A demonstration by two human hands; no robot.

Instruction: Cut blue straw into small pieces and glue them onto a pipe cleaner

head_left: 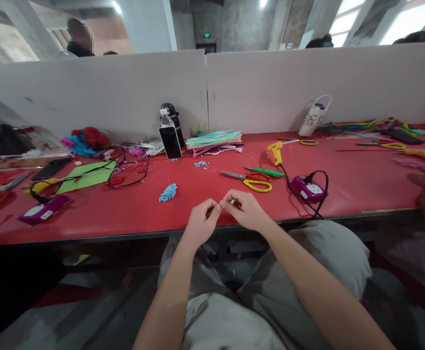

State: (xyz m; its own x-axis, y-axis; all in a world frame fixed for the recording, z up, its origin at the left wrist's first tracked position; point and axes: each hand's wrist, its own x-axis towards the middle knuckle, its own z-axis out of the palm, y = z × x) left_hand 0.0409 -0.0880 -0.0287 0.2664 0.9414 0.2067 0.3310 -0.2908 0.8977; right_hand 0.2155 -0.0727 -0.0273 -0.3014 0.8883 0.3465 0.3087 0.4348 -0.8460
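Two pale panels (296,90) stand behind one long red surface (358,180). One bundle of pastel sticks (214,140) lies by the panels' foot. The person's two hands, left (202,218) and right (246,208), meet at the near edge: left grip with thumb and finger together, anything between them hidden; right grip clamped on one small yellowish piece (233,201), mostly covered by fingers. One pair of scissors (248,181) lies just beyond the right hand. Two purple boxes (309,188) sit well apart, one each side; a wide red stretch runs between the left one and one blue clump (167,193). More red runs from the right box toward the right-hand clutter.
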